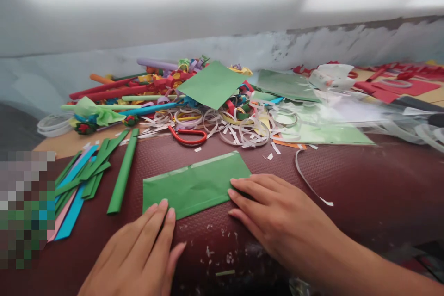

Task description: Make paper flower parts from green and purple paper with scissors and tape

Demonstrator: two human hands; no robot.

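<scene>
As the left hand (138, 245) and right hand (268, 203) touch it, the paper (194, 185) lies flat

While the left hand rests on the near left corner, its fingers are out straight, so it is open. The right hand is open too, with its fingertips on the right end. The green paper is on the dark red table (347, 180), and a pale strip runs along its far edge. Left of it lie a green tube (123, 173) and some strips (104, 159). Behind it is a red loop (189, 143).
</scene>
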